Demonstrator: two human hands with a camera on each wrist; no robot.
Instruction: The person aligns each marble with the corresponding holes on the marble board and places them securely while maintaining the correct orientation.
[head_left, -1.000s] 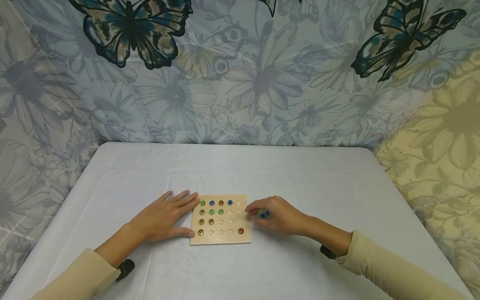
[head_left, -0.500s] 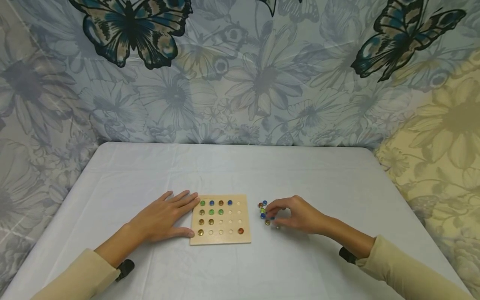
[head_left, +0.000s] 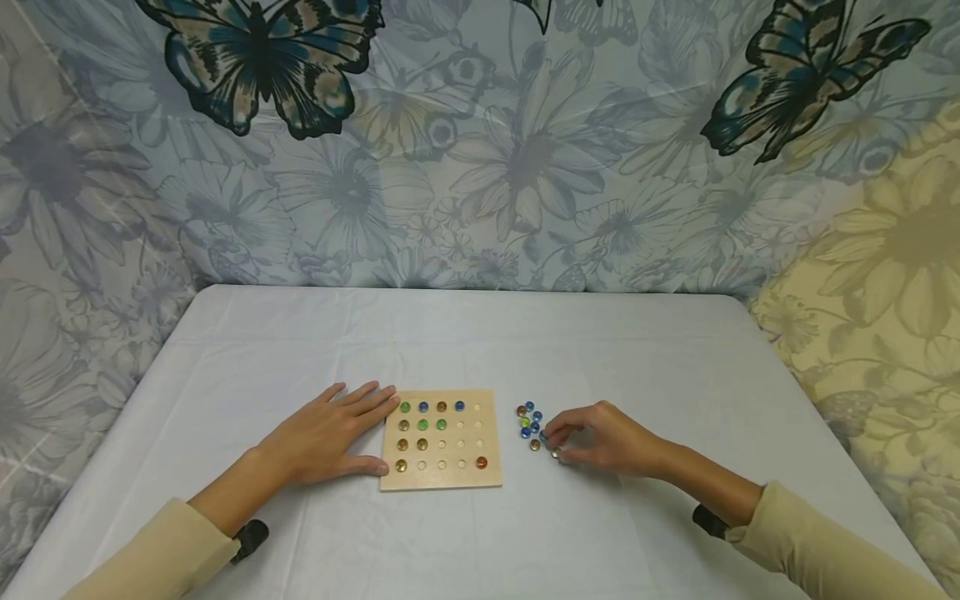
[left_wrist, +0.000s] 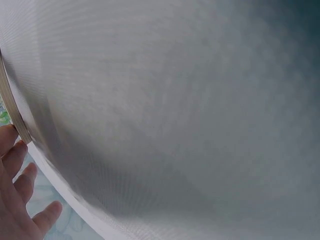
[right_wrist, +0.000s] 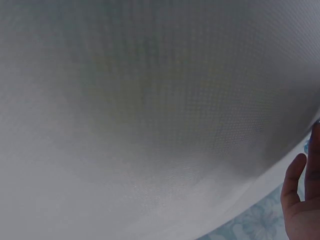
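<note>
- Head view: a wooden peg board (head_left: 441, 439) lay near the middle of the surface (head_left: 465, 350), a little toward its near edge, with glass beads seated in some of its round wells.
- Filled wells: four along the far row (green, blue, amber, blue), three in the second row (amber, green, green), two amber in the third, one amber at the near left corner and one reddish bead (head_left: 482, 462) toward the near right corner. The rest of the wells stood vacant.
- Left hand (head_left: 330, 437) lay flat on the surface with fingers straight and spread, fingertips and thumb touching the board's left edge, holding nothing.
- Loose beads (head_left: 529, 425), blue, green and amber, sat in a small cluster on the surface just to the right of the board, apart from it.
- Right hand (head_left: 603, 437) rested just to the right of that cluster, fingers curled, thumb and fingertips drawn together at the nearest beads. Whether a bead was pinched or only touched could not be told.
- Left wrist view showed only blurred cloth, the board's edge and the hand's fingers (left_wrist: 15, 165); right wrist view gave cloth and part of that hand (right_wrist: 302, 200). Neither settled the grip.
- Judgement: the step in hand was picking one bead from the cluster. The next move would call for a clean two-finger pinch on a single bead, a short carry left to the board, and a drop into a vacant well without knocking seated beads.
</note>
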